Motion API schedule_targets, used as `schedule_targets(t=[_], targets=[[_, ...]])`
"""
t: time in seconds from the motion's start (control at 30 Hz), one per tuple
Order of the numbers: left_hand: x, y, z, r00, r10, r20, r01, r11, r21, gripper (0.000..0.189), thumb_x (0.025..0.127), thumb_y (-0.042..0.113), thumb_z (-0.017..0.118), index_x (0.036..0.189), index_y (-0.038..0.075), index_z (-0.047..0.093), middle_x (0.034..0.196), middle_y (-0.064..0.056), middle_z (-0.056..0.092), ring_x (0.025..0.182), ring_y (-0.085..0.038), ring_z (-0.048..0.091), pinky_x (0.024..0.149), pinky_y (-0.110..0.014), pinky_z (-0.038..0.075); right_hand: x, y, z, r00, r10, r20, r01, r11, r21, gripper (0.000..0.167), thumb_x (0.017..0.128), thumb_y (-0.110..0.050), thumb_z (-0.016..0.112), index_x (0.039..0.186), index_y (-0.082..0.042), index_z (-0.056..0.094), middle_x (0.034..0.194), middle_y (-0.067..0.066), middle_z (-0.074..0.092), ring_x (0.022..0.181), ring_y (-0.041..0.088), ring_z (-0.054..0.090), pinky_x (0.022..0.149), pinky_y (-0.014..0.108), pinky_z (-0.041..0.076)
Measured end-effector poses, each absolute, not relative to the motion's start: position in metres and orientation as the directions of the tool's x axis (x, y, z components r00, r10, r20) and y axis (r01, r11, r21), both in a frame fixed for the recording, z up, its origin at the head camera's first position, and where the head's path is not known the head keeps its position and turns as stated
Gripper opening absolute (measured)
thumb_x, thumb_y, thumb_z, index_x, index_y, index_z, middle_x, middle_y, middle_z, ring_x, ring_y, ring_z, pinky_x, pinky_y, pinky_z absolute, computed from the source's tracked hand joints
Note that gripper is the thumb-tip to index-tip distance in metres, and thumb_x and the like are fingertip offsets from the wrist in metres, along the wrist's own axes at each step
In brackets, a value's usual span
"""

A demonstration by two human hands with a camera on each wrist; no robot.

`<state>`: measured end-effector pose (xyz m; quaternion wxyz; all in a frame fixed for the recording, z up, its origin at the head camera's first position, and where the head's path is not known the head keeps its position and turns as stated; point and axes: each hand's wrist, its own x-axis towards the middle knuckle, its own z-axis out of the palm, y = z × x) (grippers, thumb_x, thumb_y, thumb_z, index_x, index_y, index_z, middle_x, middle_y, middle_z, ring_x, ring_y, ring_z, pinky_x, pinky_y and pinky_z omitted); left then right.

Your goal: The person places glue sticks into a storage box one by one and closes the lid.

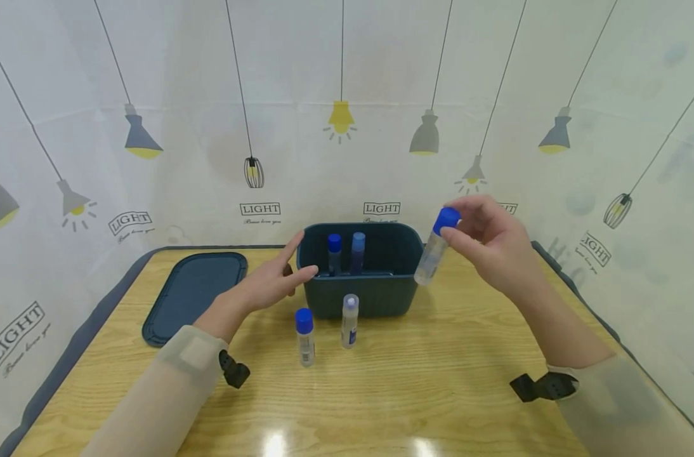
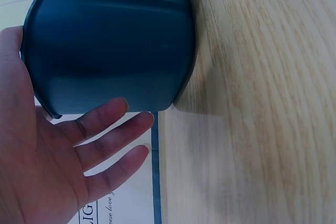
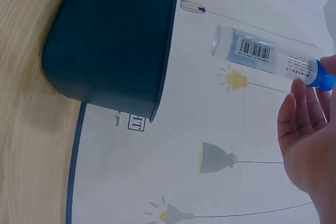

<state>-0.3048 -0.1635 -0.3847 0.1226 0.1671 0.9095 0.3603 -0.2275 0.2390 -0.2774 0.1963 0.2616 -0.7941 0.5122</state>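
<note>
My right hand (image 1: 490,241) pinches the blue cap of a clear glue bottle (image 1: 431,257) between thumb and fingers. The bottle is tilted, its base low beside the bin's right rim; its barcode label shows in the right wrist view. A dark teal bin (image 1: 358,298) stands at the table's far side. Inside it, two blue-capped bottles, one darker-capped (image 1: 335,254) and one lighter-capped (image 1: 357,254), stand upright. My left hand (image 1: 267,279) is at the bin's left end, thumb and index finger at the rim. The other fingers (image 2: 113,135) extend loosely beside the outer wall.
Two more clear bottles stand in front of the bin: one with a blue cap (image 1: 304,336), the other with a pale top (image 1: 349,320). A flat dark teal lid (image 1: 195,295) lies on the wooden table (image 1: 404,387) at left. Behind hangs a lamp-printed curtain (image 1: 295,127).
</note>
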Motion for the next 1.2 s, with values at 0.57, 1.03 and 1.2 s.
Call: schedule_targets(t=[0.57,1.03,1.2], targets=[[-0.306,-0.164,-0.385,-0.914,0.392,-0.106,0.214,0.688,0.694,0.096,0.101,0.084,0.048,0.171,0.056,-0.012,0.119,-0.015,0.072,0.106,-0.034,0.069,0.091,-0.050,0.055,-0.294,0.217,-0.295,-0.849,-0.192,0.493,-0.520,0.471,-0.712,0.034,0.107,-0.022,0.074,0.137,-0.008,0.069,0.113,0.003,0.073,0.099,0.015,0.064,0.087,0.021,0.052],[-0.303,-0.164,-0.385,-0.914,0.393,-0.099,0.215,0.677,0.704,0.095,0.102,0.083,0.048,0.170,0.057,-0.012,0.114,-0.016,0.072,0.104,-0.035,0.068,0.086,-0.046,0.054,-0.339,0.202,-0.336,-0.930,-0.217,0.295,-0.365,0.607,-0.705,0.039,0.107,-0.029,0.073,0.140,-0.010,0.066,0.133,0.016,0.073,0.137,0.037,0.062,0.119,0.060,0.044],[-0.304,-0.164,-0.386,-0.914,0.394,-0.094,0.218,0.674,0.706,0.095,0.102,0.083,0.048,0.171,0.057,-0.012,0.114,-0.015,0.072,0.104,-0.035,0.068,0.088,-0.046,0.054,-0.346,0.201,-0.341,-0.945,-0.210,0.251,-0.327,0.637,-0.698,0.040,0.108,-0.030,0.072,0.142,-0.010,0.065,0.138,0.018,0.072,0.140,0.040,0.060,0.118,0.064,0.045]])
